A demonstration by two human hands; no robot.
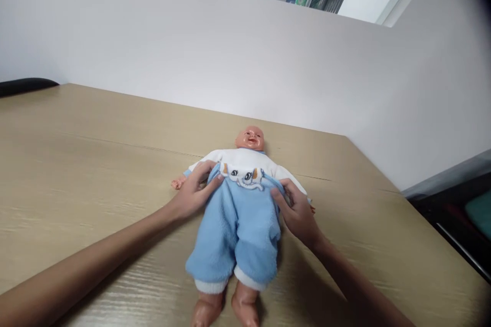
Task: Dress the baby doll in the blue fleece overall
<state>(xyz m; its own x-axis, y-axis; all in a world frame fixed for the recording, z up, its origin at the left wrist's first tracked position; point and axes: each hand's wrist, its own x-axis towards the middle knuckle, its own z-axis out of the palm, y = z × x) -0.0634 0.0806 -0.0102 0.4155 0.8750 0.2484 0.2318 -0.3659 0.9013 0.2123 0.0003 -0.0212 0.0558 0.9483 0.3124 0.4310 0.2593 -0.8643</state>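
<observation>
A baby doll (250, 139) lies on its back on the wooden table (95, 153), head away from me, bare feet toward me. It wears a white top and fluffy light blue trousers (237, 230) with an animal picture at the bib. My left hand (194, 191) pinches the trousers' waistband on the doll's left side in view, fingers closed on the cloth. My right hand (295, 209) grips the waistband on the other side, fingers curled round the fabric.
A white partition wall (230, 51) runs along the table's far edge. A black chair back (26, 85) shows at the far left. Beyond the table's right edge lie a dark surface and something teal (479, 214).
</observation>
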